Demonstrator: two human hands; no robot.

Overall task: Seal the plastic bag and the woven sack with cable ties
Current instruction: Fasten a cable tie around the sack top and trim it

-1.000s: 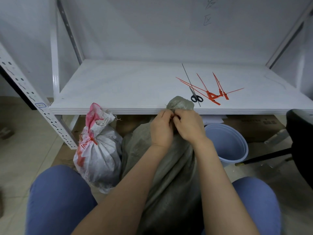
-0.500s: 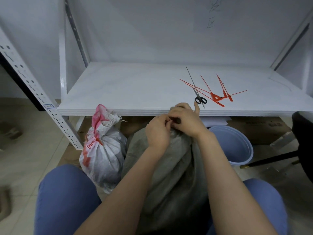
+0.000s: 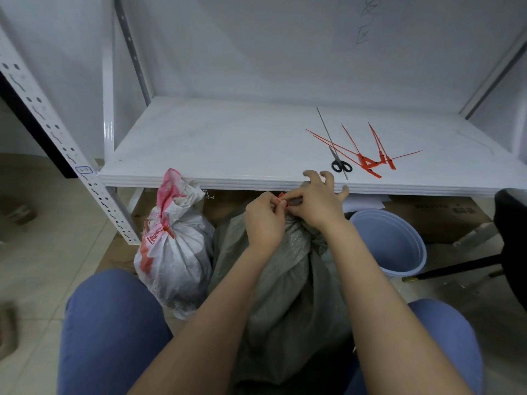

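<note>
A grey woven sack (image 3: 288, 283) stands between my knees, its neck gathered at the top. My left hand (image 3: 263, 220) and my right hand (image 3: 316, 199) meet at that neck, and both pinch a red cable tie (image 3: 282, 198) there. The sack's mouth is mostly hidden behind my right hand. To the left stands a white and red plastic bag (image 3: 174, 252) with a red tie (image 3: 168, 230) round its neck. Several loose red cable ties (image 3: 368, 161) lie on the white shelf (image 3: 216, 149) at the right.
Black-handled scissors (image 3: 340, 166) lie on the shelf beside the loose ties. A blue bucket (image 3: 390, 243) stands on the floor to the right of the sack. A black chair (image 3: 510, 238) is at the far right, and a perforated shelf post (image 3: 57, 143) slants at the left.
Both hands stayed at the sack's neck. My right hand has shifted up over the sack's top, hiding it, and a red cable tie now shows between the fingers.
</note>
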